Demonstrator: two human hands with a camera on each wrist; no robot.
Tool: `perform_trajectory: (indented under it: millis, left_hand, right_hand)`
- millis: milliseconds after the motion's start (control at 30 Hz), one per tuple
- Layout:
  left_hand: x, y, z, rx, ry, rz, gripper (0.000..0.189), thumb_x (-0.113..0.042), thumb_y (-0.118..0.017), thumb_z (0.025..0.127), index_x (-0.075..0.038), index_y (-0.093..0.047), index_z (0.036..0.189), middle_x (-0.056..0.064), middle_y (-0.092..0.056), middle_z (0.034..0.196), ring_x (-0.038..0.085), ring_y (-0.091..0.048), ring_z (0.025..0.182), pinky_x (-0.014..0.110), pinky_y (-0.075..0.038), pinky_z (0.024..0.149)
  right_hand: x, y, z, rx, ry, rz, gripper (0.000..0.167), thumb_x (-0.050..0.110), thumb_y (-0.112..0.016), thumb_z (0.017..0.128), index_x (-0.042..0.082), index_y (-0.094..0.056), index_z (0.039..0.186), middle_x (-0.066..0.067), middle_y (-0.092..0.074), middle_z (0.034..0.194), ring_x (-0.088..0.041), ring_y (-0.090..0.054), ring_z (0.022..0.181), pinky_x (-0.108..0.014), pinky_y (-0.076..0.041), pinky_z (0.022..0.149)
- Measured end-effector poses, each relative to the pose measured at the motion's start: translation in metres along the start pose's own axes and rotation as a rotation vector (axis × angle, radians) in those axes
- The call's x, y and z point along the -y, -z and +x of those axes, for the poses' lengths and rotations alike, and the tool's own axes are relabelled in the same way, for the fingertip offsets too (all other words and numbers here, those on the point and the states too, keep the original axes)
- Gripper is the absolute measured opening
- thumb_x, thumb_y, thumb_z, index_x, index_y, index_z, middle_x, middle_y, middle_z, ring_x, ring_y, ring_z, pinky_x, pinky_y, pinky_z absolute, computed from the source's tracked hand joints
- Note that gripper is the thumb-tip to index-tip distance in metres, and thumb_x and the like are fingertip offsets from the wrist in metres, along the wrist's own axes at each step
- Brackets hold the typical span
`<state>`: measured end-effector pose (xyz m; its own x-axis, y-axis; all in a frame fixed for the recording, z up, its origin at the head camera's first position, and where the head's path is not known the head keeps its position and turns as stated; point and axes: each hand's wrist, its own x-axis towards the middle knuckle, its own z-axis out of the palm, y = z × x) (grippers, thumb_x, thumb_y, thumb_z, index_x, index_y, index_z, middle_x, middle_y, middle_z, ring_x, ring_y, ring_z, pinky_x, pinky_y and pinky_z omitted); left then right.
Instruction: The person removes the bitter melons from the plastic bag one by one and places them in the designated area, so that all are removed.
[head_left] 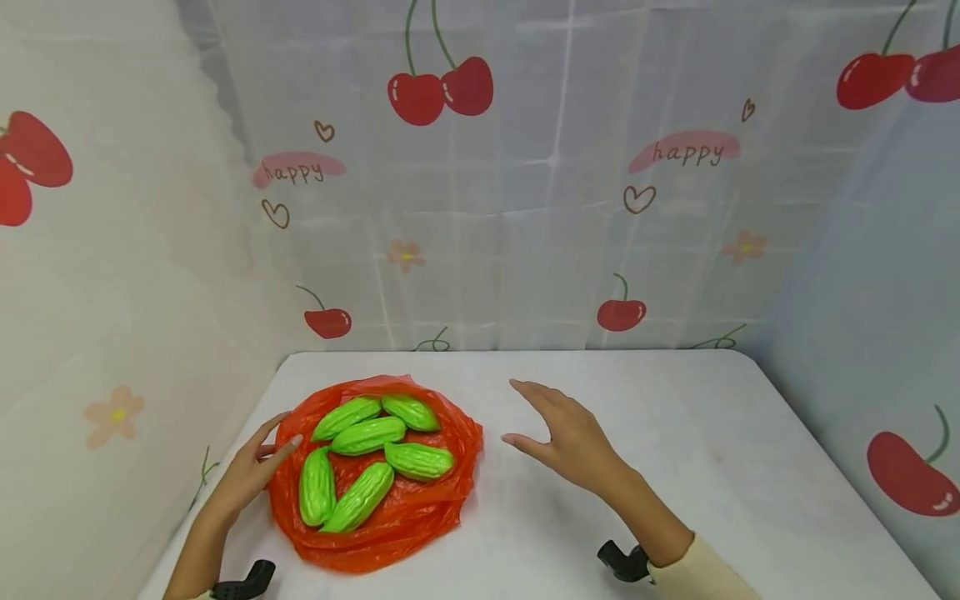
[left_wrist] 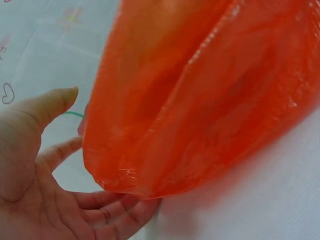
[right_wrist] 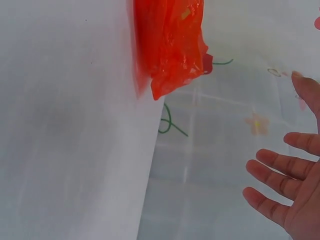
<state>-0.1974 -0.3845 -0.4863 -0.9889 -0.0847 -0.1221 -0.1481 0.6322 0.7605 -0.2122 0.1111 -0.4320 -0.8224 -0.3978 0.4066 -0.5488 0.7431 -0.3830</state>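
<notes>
A red plastic bag (head_left: 397, 533) lies spread wide on the white table, its rim bunched in a ring. Several bright green ridged bitter melons (head_left: 369, 436) rest inside it. At the bag's left side is my left hand (head_left: 251, 467), thumb and fingers apart. In the left wrist view that hand (left_wrist: 60, 210) has loosely extended fingers against or just beside the red plastic (left_wrist: 200, 115); exact contact is hard to tell. To the right of the bag my right hand (head_left: 570, 437) hovers with fingers spread and nothing in it. The right wrist view shows its separated fingers (right_wrist: 280, 180).
The white table (head_left: 675, 467) reaches back to a curtain (head_left: 517, 208) printed with cherries, hearts and flowers. Similar printed sheets hang at the left (head_left: 135, 308) and right (head_left: 862, 292). Black wrist devices (head_left: 624, 562) sit on both forearms.
</notes>
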Motion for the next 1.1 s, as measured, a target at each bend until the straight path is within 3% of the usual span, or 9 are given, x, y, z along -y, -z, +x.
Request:
perform_trajectory:
  millis: [100, 267, 400, 533, 600, 767, 867, 967, 1100]
  left_hand:
    - [0.006, -0.003, 0.004, -0.015, -0.023, -0.033, 0.076, -0.053, -0.053, 0.102, -0.015, -0.024, 0.161, 0.034, -0.036, 0.151, 0.052, -0.042, 0.132, 0.058, -0.051, 0.096]
    - [0.017, -0.01, 0.011, -0.066, -0.121, -0.099, 0.063, -0.043, -0.054, 0.104, -0.012, -0.036, 0.156, 0.029, -0.035, 0.155, 0.051, -0.037, 0.136, 0.067, -0.039, 0.105]
    - [0.024, -0.011, 0.018, -0.097, -0.159, -0.125, 0.056, -0.038, -0.053, 0.106, -0.011, -0.042, 0.153, 0.022, -0.04, 0.155, 0.043, -0.041, 0.136, 0.053, -0.043, 0.106]
    - [0.029, -0.011, 0.023, -0.119, -0.149, -0.158, 0.055, -0.041, -0.051, 0.106, -0.013, -0.045, 0.152, 0.018, -0.04, 0.156, 0.042, -0.037, 0.141, 0.052, -0.04, 0.11]
    - [0.031, -0.01, 0.025, -0.126, -0.142, -0.181, 0.055, -0.043, -0.05, 0.106, -0.013, -0.046, 0.152, 0.018, -0.042, 0.155, 0.038, -0.039, 0.14, 0.045, -0.043, 0.109]
    - [0.04, -0.012, 0.029, -0.104, -0.166, -0.266, 0.055, -0.04, -0.053, 0.105, -0.012, -0.045, 0.153, 0.019, -0.044, 0.152, -0.001, -0.052, 0.121, 0.014, -0.047, 0.091]
    - [0.047, -0.013, 0.03, -0.08, -0.202, -0.329, 0.054, -0.033, -0.054, 0.106, -0.009, -0.044, 0.153, 0.013, -0.049, 0.149, -0.012, -0.053, 0.113, 0.013, -0.049, 0.088]
    - [0.051, -0.014, 0.029, -0.055, -0.23, -0.345, 0.053, -0.028, -0.053, 0.107, -0.008, -0.041, 0.154, 0.006, -0.051, 0.148, -0.011, -0.054, 0.115, 0.014, -0.05, 0.089]
    - [0.054, -0.016, 0.028, -0.029, -0.246, -0.346, 0.054, -0.025, -0.054, 0.106, -0.01, -0.039, 0.156, 0.01, -0.05, 0.149, -0.009, -0.055, 0.115, 0.016, -0.051, 0.089]
  right_hand:
    - [0.006, -0.006, 0.002, 0.012, 0.009, 0.011, 0.078, 0.053, -0.076, 0.087, 0.025, -0.046, 0.153, -0.002, -0.056, 0.147, -0.027, -0.055, 0.132, -0.055, -0.05, 0.1]
    - [0.018, -0.023, 0.003, 0.065, 0.037, 0.058, 0.075, 0.053, -0.074, 0.088, 0.025, -0.047, 0.153, -0.003, -0.057, 0.146, -0.026, -0.055, 0.132, -0.053, -0.05, 0.1]
    - [0.03, -0.038, 0.005, 0.12, 0.047, 0.111, 0.073, 0.055, -0.071, 0.09, 0.026, -0.048, 0.152, -0.001, -0.056, 0.147, -0.024, -0.053, 0.134, -0.052, -0.051, 0.1]
    - [0.038, -0.048, 0.011, 0.133, 0.057, 0.177, 0.071, 0.052, -0.072, 0.09, 0.028, -0.048, 0.152, 0.003, -0.056, 0.146, -0.02, -0.052, 0.135, -0.049, -0.05, 0.103]
    - [0.042, -0.051, 0.015, 0.136, 0.071, 0.208, 0.069, 0.05, -0.073, 0.091, 0.028, -0.048, 0.152, 0.004, -0.056, 0.146, -0.019, -0.051, 0.136, -0.048, -0.049, 0.104]
    - [0.048, -0.054, 0.024, 0.149, 0.073, 0.265, 0.07, 0.053, -0.069, 0.093, 0.024, -0.047, 0.153, 0.003, -0.055, 0.147, -0.02, -0.05, 0.137, -0.049, -0.047, 0.105]
    - [0.05, -0.058, 0.029, 0.153, 0.073, 0.298, 0.069, 0.053, -0.065, 0.095, 0.021, -0.046, 0.154, 0.002, -0.055, 0.147, -0.021, -0.049, 0.137, -0.049, -0.046, 0.107]
    - [0.051, -0.063, 0.033, 0.155, 0.081, 0.338, 0.066, 0.05, -0.065, 0.097, 0.02, -0.047, 0.153, 0.0, -0.056, 0.146, -0.022, -0.049, 0.137, -0.049, -0.043, 0.11]
    - [0.053, -0.069, 0.037, 0.165, 0.086, 0.363, 0.064, 0.046, -0.065, 0.098, 0.017, -0.048, 0.152, -0.003, -0.056, 0.147, -0.024, -0.05, 0.137, -0.05, -0.042, 0.111]
